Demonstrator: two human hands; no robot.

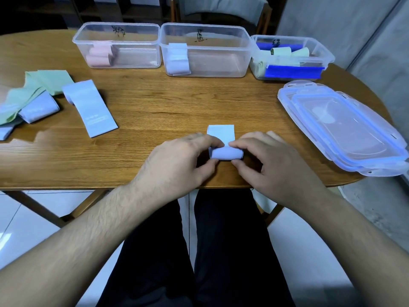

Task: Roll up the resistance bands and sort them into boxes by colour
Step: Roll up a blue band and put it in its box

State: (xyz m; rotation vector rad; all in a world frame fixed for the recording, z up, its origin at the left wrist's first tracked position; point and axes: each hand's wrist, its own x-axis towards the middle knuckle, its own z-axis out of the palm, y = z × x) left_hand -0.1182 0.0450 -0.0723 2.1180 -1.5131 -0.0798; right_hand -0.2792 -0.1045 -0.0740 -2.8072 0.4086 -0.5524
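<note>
A pale blue resistance band (223,149) lies near the table's front edge, mostly rolled, with a short flat end pointing away from me. My left hand (181,160) pinches the roll's left end and my right hand (265,160) pinches its right end. Three clear boxes stand at the back: the left box (137,29) holds pink rolls, the middle box (221,34) holds pale blue rolls, the right box (318,47) holds pale green rolls. Unrolled bands lie at the left: a flat blue band (90,109), a green band (42,83) and another blue band (39,107).
Stacked clear lids with blue rims (340,131) lie at the right on the wooden table (168,103). A chair (221,7) stands behind the boxes. A grey wall (365,29) is at the right. My legs show below the table's front edge.
</note>
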